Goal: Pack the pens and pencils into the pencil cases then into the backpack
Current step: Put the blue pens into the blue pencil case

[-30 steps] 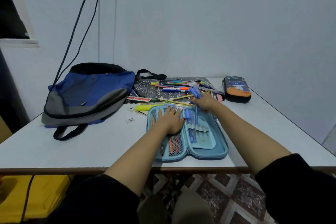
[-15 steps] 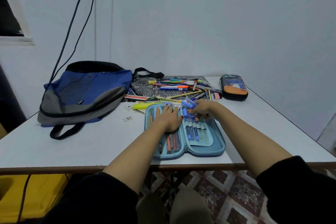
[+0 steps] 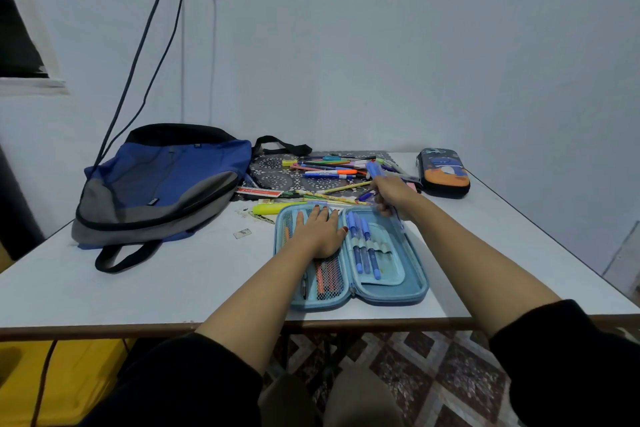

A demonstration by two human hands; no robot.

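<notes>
The open pencil case (image 3: 414, 282) is pressed flat on the desk (image 3: 156, 288) by the spread left hand (image 3: 320, 230); a blue pen (image 3: 373, 170), perhaps several, is gripped in the right hand (image 3: 389, 194) above its far edge; it should be slid under a free loop beside the stowed pens (image 3: 362, 246).

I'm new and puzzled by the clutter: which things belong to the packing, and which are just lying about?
Job: light-blue pencil case, loose pens and pencils, blue pen in right hand, dark pencil case, blue backpack.
Lying about: patterned mat, wall cables, paper scrap.
</notes>
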